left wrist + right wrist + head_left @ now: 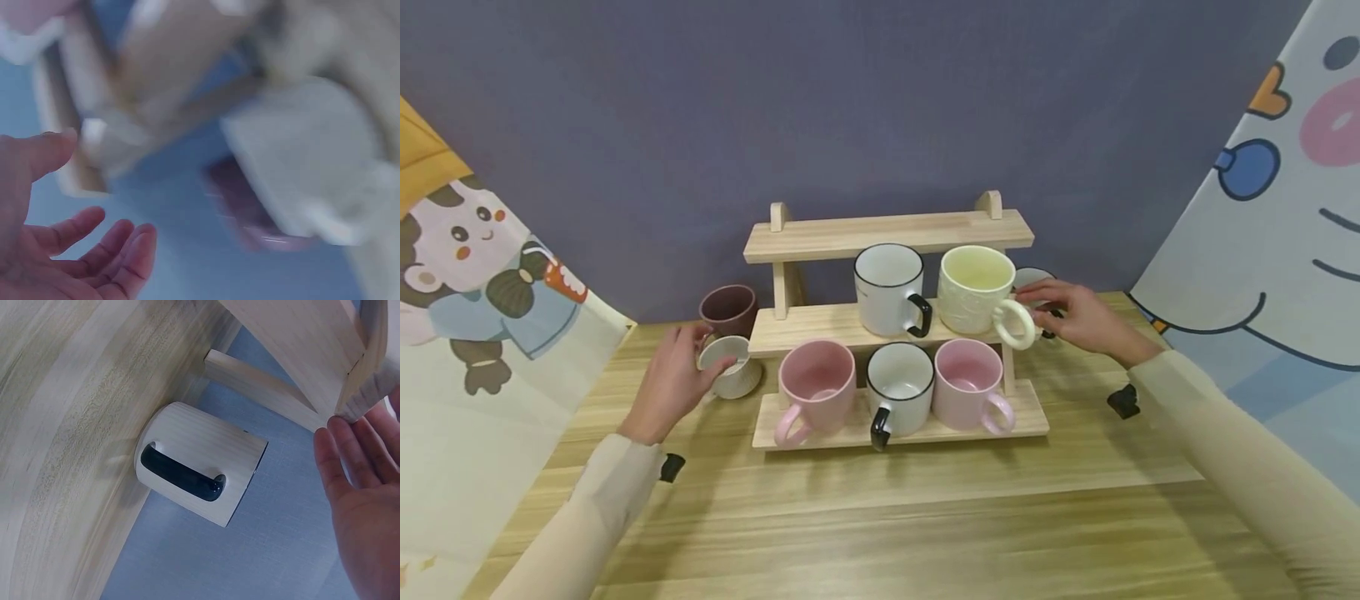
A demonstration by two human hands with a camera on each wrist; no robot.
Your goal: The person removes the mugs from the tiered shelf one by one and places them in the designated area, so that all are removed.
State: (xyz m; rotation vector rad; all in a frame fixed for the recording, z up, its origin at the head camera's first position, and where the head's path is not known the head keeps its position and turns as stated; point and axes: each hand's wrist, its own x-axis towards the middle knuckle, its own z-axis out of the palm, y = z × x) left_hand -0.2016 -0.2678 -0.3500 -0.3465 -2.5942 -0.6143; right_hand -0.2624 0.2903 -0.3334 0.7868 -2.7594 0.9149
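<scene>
My left hand is at the left end of the wooden shelf, by a white ribbed cup and a dark maroon mug. Its thumb and fingers are spread, with nothing between them in the blurred left wrist view. My right hand reaches to the shelf's right end, beside a pale yellow mug on the middle board. In the right wrist view its fingertips meet a pale ribbed edge; whether shelf or mug I cannot tell. A white mug with a black handle stands on the table nearby, apart from that hand.
The three-tier wooden shelf stands against a grey-blue backdrop. A white black-rimmed mug shares the middle board. Along the bottom board are a pink mug, another white black-handled mug and a lighter pink mug.
</scene>
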